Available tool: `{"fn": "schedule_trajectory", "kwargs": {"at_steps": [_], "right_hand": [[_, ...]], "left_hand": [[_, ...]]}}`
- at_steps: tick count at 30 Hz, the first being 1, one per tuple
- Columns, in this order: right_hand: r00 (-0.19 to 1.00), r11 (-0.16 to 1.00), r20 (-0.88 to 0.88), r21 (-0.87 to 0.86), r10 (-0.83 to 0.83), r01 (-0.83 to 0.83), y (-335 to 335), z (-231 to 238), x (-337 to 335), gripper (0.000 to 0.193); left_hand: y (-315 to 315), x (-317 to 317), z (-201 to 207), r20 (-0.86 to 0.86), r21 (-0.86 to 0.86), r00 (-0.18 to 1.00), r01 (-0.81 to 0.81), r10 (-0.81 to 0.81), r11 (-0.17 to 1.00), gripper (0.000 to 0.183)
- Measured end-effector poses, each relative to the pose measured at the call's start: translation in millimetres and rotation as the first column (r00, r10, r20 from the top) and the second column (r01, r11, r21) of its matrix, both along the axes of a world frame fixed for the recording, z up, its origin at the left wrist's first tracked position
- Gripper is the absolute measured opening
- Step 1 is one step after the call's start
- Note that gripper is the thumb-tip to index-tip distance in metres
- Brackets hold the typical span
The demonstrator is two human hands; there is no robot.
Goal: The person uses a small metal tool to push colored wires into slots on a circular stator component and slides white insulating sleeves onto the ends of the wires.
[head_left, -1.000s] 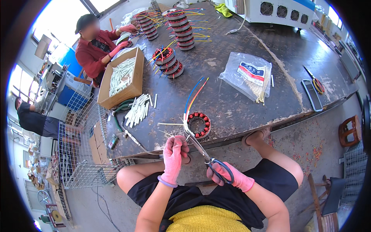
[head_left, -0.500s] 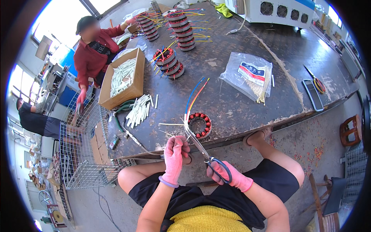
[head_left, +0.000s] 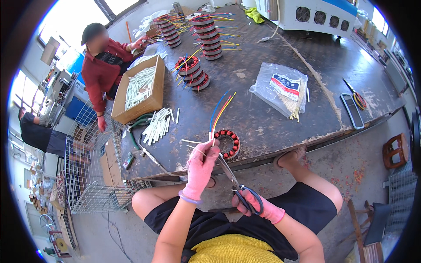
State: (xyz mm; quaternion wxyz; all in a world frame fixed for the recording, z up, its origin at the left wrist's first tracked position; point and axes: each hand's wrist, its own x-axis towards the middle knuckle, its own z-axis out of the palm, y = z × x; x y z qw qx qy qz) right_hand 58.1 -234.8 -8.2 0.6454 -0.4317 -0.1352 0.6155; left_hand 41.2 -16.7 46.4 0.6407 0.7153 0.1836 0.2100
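My left hand [head_left: 202, 164], in a pink glove, is closed at the base of the blue, red and yellow wire leads [head_left: 215, 117] of a stator. Its fingertips hide the exact hold; thin pale strips, like cable ties [head_left: 189, 141], stick out to their left. The ring-shaped stator [head_left: 235, 143] with red windings lies at the table's near edge. My right hand [head_left: 253, 204], also gloved in pink, grips the dark handles of a pair of scissors [head_left: 228, 171]. The blades point up and left, their tips beside the left fingers and the stator's near rim.
White sleeves [head_left: 157, 127] lie loose beside a cardboard box [head_left: 158, 90] of more. Several stators [head_left: 208, 37] stand stacked behind. A bag of pale ties [head_left: 280, 87], a phone-like frame [head_left: 352, 111] and other scissors [head_left: 359, 100] lie right. A co-worker [head_left: 103, 65] stands at far left beside a wire cart [head_left: 83, 175].
My left hand has moved up and right to the base of the leads. The scissors have drawn slightly down and back, and their blades look closer together. The co-worker's arms have shifted.
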Motion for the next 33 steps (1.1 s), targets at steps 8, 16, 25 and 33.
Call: {"fn": "schedule_trajectory", "kwargs": {"at_steps": [8, 16, 25, 33], "right_hand": [[1.0, 0.999, -0.003, 0.046, -0.001, 0.001, 16.7, -12.9, 8.6, 0.066], [0.998, 0.996, 0.008, -0.067, -0.065, 0.065, 26.6, 1.5, 12.2, 0.058], [0.986, 0.99, 0.133, -0.082, -0.105, 0.116, 26.7, 17.1, 6.2, 0.061], [0.99, 0.991, -0.09, 0.072, -0.107, 0.114, 31.6, -1.6, -12.4, 0.05]], "left_hand": [[8.0, -24.6, -32.6, 0.064, -0.331, 0.992, -0.078, 0.104, 0.94, 0.017], [8.5, -26.1, -35.6, 0.095, -0.339, 0.992, -0.042, 0.078, 0.94, 0.017], [17.4, -18.0, -30.7, 0.196, -0.341, 0.973, -0.052, 0.125, 0.939, 0.023], [19.0, 9.7, -14.0, 0.171, -0.171, 0.982, -0.051, 0.08, 0.984, 0.024]]}}
